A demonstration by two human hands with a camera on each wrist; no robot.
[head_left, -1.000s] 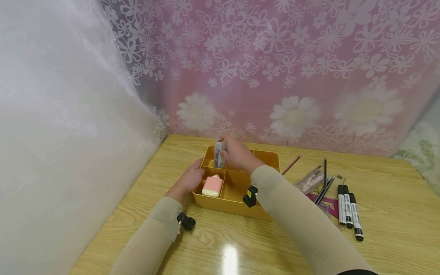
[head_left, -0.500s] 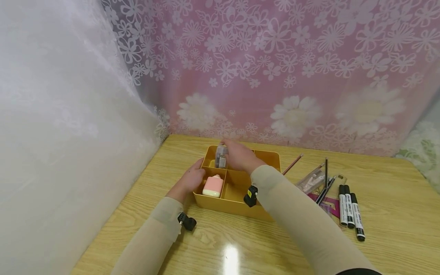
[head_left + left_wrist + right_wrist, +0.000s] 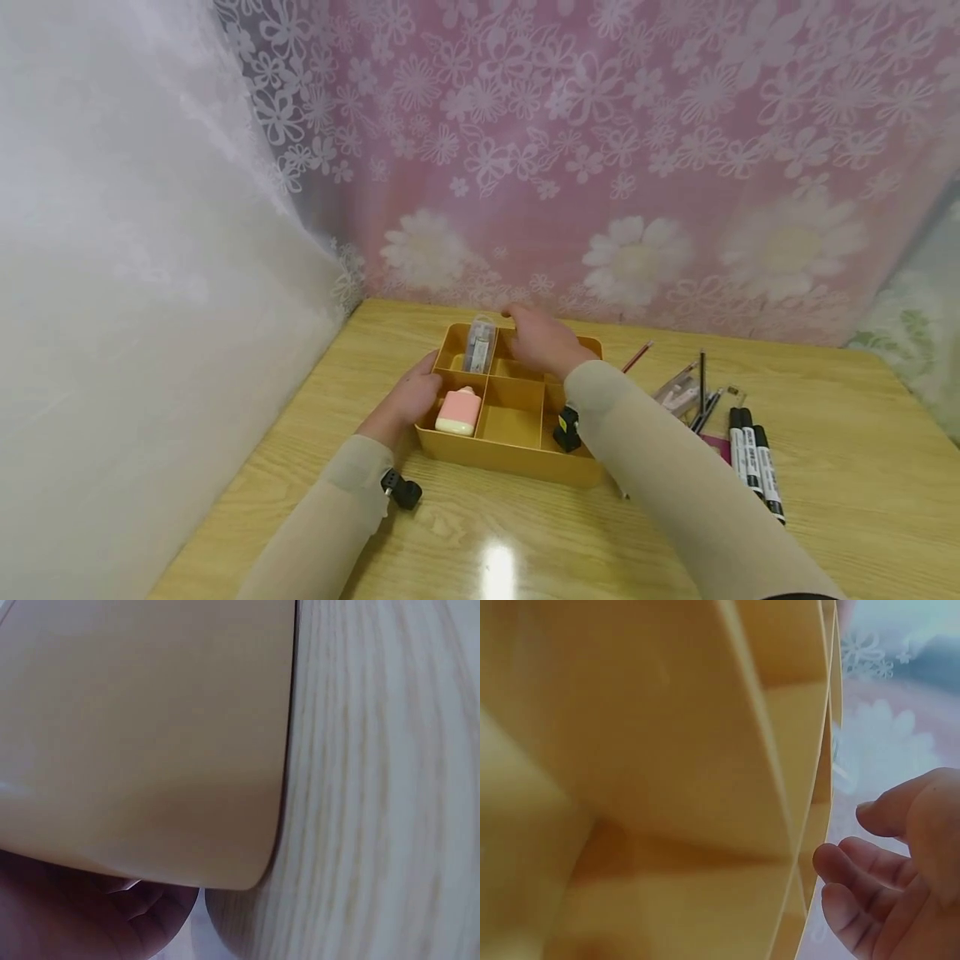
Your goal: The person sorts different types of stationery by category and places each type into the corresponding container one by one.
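Head: gripping box (image 3: 510,463) with left hand (image 3: 408,396), with clear case (image 3: 480,346) in back-left compartment (image 3: 453,358) | Left wrist: curling fingers (image 3: 157,924) behind box | Right wrist: holding nothing in loosely parted right hand (image 3: 926,870); could tip case by brushing past

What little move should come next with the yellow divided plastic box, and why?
Probably swing the right grip to the white, black-capped marker pens. That grip looks empty above the yellow box, the clear plastic case sits in a back compartment, and the front middle compartment looks bare, while the pens lie outside.
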